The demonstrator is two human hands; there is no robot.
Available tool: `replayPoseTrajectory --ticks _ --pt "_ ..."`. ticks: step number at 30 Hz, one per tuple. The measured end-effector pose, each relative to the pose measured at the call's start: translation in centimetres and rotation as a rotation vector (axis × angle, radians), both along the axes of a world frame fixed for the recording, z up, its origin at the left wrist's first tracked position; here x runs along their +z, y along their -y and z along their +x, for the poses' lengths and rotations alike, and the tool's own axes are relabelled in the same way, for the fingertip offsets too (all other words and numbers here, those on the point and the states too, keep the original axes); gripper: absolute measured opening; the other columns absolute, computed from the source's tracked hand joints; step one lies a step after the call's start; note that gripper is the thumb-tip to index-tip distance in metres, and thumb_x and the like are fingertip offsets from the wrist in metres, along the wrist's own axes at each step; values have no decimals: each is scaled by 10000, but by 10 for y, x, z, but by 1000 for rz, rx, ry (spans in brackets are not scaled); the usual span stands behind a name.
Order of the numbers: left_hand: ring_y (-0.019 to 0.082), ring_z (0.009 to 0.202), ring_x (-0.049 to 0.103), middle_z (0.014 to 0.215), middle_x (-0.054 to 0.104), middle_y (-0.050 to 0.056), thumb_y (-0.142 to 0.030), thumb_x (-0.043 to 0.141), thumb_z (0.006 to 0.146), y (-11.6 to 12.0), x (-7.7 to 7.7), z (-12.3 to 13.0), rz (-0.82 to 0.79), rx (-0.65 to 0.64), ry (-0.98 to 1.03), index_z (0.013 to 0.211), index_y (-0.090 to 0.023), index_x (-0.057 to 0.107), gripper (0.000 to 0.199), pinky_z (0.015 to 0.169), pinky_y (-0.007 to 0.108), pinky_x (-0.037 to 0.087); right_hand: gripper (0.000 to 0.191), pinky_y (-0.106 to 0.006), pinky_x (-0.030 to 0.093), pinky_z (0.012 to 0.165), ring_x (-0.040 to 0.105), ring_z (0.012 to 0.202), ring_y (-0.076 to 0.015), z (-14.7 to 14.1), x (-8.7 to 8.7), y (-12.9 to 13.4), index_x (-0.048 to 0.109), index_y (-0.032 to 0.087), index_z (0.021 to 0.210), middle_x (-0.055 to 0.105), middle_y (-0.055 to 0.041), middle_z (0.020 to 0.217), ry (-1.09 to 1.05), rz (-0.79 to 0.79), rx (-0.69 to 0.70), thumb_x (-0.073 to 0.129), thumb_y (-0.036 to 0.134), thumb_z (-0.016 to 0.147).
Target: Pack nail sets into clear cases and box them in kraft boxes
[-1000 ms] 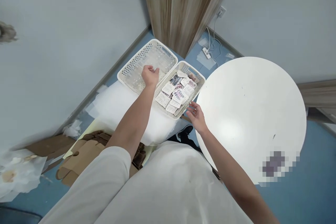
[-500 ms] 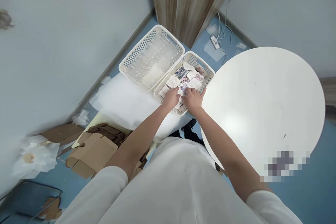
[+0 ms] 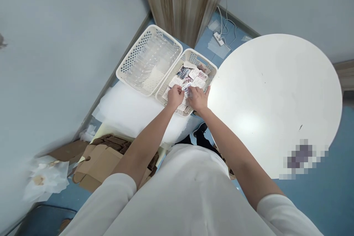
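Note:
A white perforated basket (image 3: 212,67) holds several small printed cards (image 3: 199,82), some with purple and pink patterns. Over its near part, my left hand (image 3: 175,96) pinches the left edge of a small patterned card (image 3: 187,90). My right hand (image 3: 198,98) is at the right side of the same card, its fingers closed on it and the thumb side partly hidden. To the left, touching this basket, a second white basket (image 3: 121,67) contains clear plastic packaging (image 3: 157,59).
On the right is a round white table (image 3: 276,92). White sheeting (image 3: 124,107) lies below the baskets. Brown cardboard boxes (image 3: 96,166) are at lower left. A power strip (image 3: 218,39) with cables lies on the floor near the wooden panel (image 3: 179,3).
The view has shifted, so the baskets and hands appear further left and slightly higher. Both hands remain at the small card, with my left hand's fingers now more visible at its edge.

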State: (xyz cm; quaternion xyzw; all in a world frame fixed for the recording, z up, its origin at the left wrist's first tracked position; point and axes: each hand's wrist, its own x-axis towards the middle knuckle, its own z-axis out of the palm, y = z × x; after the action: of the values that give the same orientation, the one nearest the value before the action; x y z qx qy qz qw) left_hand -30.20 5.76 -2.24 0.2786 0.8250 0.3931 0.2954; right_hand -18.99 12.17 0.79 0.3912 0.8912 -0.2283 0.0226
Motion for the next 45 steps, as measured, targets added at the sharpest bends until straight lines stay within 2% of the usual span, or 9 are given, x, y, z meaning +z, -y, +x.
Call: replayPoseTrajectory --ticks 6,11,14,17,23,30,35,39,45 --pt "86 575 522 607 530 -31 -190 608 627 9 31 19 215 209 470 695 -168 484 143 566 206 391 586 -453 246 1002 309 1205 -259 27 14 8 330 195 1243 367 -117 1278 -396 -176 -146 553 323 716" --pt "79 568 524 593 530 -39 -224 650 603 25 66 66 280 126 867 703 -171 474 210 520 191 358 603 -379 405 883 487 1030 -219 75 41 19 348 210 1247 428 -107 1222 -665 -367 -329 580 347 708" --pt "79 583 529 616 545 -33 -230 673 592 31 79 103 267 40 974 694 -173 476 228 542 198 371 597 -344 461 782 569 817 -152 117 55 25 367 243 1243 465 -79 1155 -771 -497 -456 593 345 699" --pt "76 575 527 616 550 -32 -243 683 587 34 88 143 216 -61 988 678 -172 484 230 544 199 369 513 -316 475 712 560 684 -104 164 68 30 427 243 1207 504 -54 1050 -873 -537 -602 561 349 724" --pt "86 598 549 627 574 -21 -292 699 581 38 97 224 93 -308 980 689 -170 514 247 570 205 371 358 -321 467 704 568 750 -149 259 85 46 581 200 1018 599 -39 878 -982 -566 -804 582 356 697" --pt "101 636 567 712 608 14 -387 644 653 37 97 292 40 -445 844 768 -170 557 260 615 226 396 313 -319 460 689 564 711 -145 349 77 71 592 189 917 614 -29 781 -1036 -552 -947 613 368 661" --pt "114 614 560 676 607 14 -413 631 659 36 101 318 57 -524 690 801 -172 599 281 613 245 412 337 -314 464 684 555 720 -142 384 68 75 583 186 931 599 -40 827 -1017 -568 -927 600 393 665" --pt "106 588 555 706 622 20 -409 629 656 32 105 330 79 -520 659 798 -173 611 276 627 261 433 312 -302 466 640 543 655 -125 397 70 74 578 190 946 569 0 720 -1018 -624 -840 578 348 677" --pt "110 624 567 717 616 15 -396 608 677 27 106 335 125 -476 609 894 -173 597 311 656 273 446 503 -339 490 662 537 600 -112 406 70 80 450 248 1172 483 69 612 -962 -815 -669 550 238 679"
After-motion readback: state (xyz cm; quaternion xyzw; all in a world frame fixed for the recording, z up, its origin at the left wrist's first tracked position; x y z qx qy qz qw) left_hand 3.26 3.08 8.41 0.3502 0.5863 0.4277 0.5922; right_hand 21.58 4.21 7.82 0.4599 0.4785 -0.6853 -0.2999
